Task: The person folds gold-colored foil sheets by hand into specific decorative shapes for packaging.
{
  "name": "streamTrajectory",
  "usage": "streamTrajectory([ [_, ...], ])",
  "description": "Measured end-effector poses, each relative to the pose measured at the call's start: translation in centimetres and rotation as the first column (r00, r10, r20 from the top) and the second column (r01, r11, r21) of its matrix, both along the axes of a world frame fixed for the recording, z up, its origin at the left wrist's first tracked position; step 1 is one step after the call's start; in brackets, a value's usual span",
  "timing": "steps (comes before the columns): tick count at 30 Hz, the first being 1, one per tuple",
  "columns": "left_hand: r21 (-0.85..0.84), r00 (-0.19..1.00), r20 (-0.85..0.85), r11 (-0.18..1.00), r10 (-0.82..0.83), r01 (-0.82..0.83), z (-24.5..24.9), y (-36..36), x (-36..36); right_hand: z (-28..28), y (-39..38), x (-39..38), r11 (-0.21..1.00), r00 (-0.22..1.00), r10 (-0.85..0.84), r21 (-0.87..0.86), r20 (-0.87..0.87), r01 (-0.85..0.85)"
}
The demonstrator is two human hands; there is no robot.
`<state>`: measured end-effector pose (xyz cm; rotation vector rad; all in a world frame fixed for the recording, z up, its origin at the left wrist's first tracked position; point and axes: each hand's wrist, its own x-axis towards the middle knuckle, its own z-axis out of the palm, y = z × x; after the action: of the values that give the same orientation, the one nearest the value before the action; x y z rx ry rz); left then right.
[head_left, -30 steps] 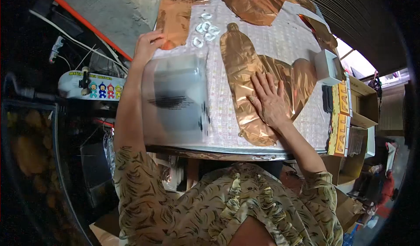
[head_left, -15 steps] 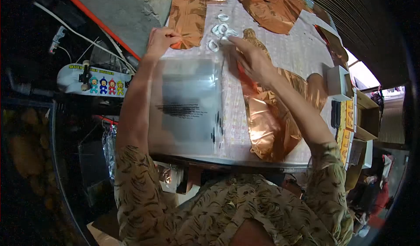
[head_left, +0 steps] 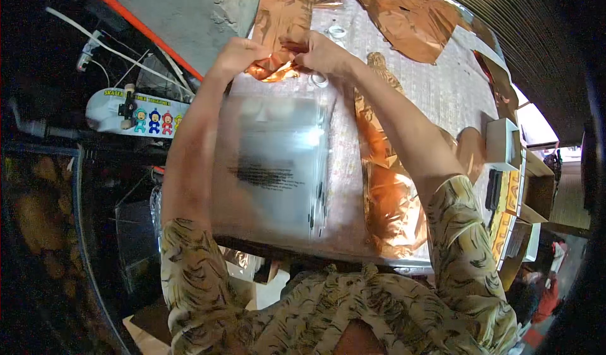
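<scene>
At the far left part of the table, a copper foil sheet is gathered at its near end between my two hands. My left hand pinches the left side of that crumpled end. My right hand has closed fingers at the right side of the same end; whether it also holds a white ring is hidden. White rings lie just beyond my right hand, and another ring lies below it. A stack of clear plastic bags with black print rests nearer to me.
More copper foil spreads at the back, and a foil piece with a gathered top lies right of the bags. A white box stands at the right edge. A skateboard is beyond the left edge.
My right hand has moved left from the white rings to the foil's end beside my left hand. That end is now more crumpled, and the view has shifted slightly.
</scene>
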<state>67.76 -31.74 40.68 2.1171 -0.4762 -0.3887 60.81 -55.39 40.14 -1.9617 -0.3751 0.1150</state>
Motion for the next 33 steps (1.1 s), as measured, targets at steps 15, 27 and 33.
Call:
streamTrajectory([
  [15,-0.106,0.99,0.135,0.993,-0.03,0.045,2.1,-3.0,0.6,2.3,1.8,0.6,0.965,0.977,-0.205,-0.18,-0.057,0.192],
  [27,-0.357,0.855,0.461,0.932,0.238,-0.067,2.8,-0.5,-0.9,2.3,1.5,1.4,0.91,0.942,-0.271,-0.265,0.199,0.318],
  [33,0.041,0.893,0.388,0.972,-0.228,0.231,1.8,1.0,-3.3,0.2,0.0,3.6,0.946,0.95,-0.311,-0.089,0.009,0.311],
])
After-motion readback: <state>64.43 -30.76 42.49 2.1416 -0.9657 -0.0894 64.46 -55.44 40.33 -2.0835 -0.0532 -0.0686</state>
